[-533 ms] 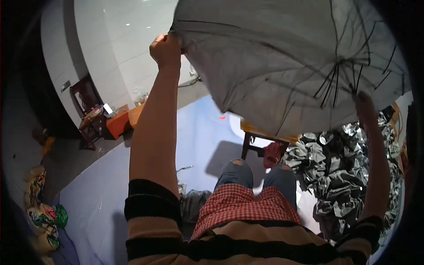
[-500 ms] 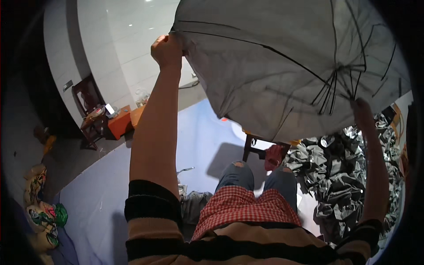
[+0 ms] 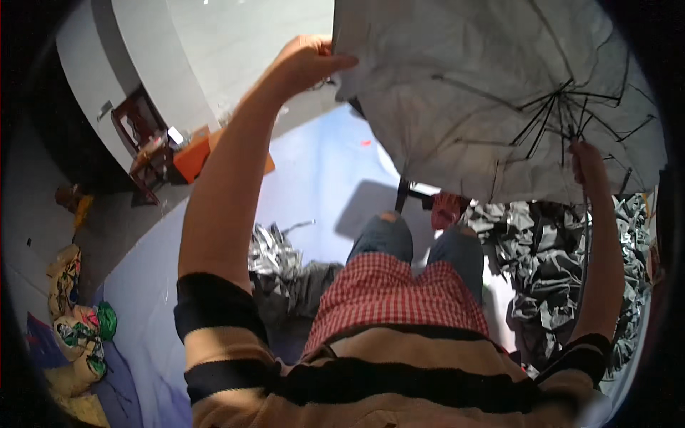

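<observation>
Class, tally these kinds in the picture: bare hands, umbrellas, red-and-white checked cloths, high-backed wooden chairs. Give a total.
Left hand and right hand: 2
Umbrella: 1
Red-and-white checked cloth: 1
High-backed wooden chair: 1
Total: 5

Umbrella (image 3: 485,118) blocking ahead, room left of knees (image 3: 383,234)

matt, lightly creased cloth umbrella canopy (image 3: 464,125)

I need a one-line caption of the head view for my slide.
The left hand pinches the edge of a grey umbrella; the right hand grips it near its black ribs.
</observation>
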A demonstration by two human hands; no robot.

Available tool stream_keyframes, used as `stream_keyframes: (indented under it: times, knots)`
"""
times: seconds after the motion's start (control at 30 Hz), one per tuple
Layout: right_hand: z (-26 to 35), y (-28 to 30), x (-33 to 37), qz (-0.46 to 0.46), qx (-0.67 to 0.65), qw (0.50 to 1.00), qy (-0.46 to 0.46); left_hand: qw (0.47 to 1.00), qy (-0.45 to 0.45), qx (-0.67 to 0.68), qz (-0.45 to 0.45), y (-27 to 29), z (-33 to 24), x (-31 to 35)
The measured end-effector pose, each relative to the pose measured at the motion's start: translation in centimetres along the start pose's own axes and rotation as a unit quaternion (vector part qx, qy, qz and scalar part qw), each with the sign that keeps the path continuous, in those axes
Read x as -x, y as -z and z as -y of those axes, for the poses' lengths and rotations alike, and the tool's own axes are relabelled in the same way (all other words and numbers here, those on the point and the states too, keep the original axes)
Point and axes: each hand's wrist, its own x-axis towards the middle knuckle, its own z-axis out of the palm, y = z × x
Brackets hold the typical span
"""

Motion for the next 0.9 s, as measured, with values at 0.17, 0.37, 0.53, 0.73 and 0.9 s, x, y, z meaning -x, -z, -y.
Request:
stream_keyframes:
  times: [0.17, 0.37, 0.53, 0.73, 0.9]
  knots:
    - [1.3, 0.3, 1.0, 0.023, -0.007, 1.0, 0.007, 1.0, -0.009, -0.003, 0.02, -0.6, 1.7, -0.2]
    - [0.4, 0.4, 1.4, 0.049, -0.024, 0.998, 0.008, 0.991, 0.105, -0.064, 0.049, -2.2, 6.5, -2.6]
    - [0.6, -2.4, 4.7, 0.031, 0.171, 0.974, 0.147, 0.9, 0.036, -0.297, -0.317, 3.3, 13.1, -4.3]
    - [-1.6, -2.2, 3.5, -0.023, 0.143, 0.963, 0.227, 0.938, 0.05, -0.341, -0.046, 5.0, 7.1, -2.7]
    - [-0.5, -1.9, 3.7, 0.007, 0.104, 0.985, 0.136, 0.943, 0.055, -0.325, -0.032, 4.3, 5.0, -4.0]
